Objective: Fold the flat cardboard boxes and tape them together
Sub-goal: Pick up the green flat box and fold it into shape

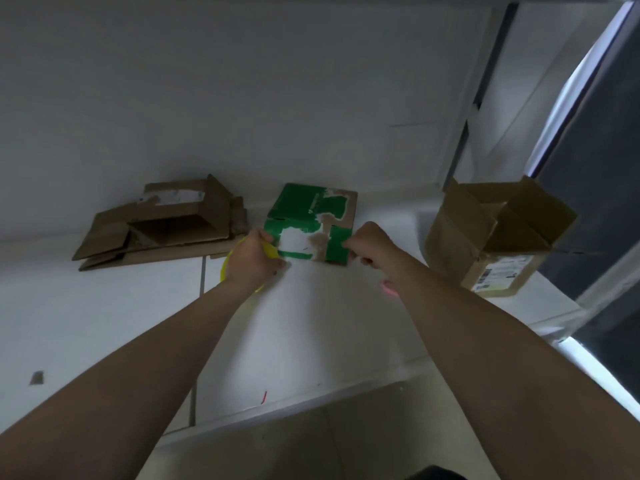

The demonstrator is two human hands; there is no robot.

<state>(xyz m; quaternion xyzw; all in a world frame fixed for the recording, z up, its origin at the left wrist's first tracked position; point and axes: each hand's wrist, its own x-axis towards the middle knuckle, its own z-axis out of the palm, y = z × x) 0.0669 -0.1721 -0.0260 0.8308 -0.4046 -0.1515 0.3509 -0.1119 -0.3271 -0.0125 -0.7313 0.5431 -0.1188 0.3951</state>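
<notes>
A green-printed cardboard box (pixel 311 216) stands on the white table (pixel 311 334) near the wall. My left hand (pixel 254 259) is closed on a yellow tape roll (pixel 239 251) at the box's left lower corner. My right hand (pixel 369 244) is closed at the box's right lower edge, pinching something small that looks like the tape's end. A strip of clear tape seems to stretch across the box's front between both hands, though it is hard to make out.
Flattened brown cardboard pieces (pixel 156 223) lie at the back left. An opened brown box (pixel 491 233) with a shipping label stands at the right. A pink object (pixel 388 287) peeks out under my right forearm. The table's front edge (pixel 294 407) runs below my arms.
</notes>
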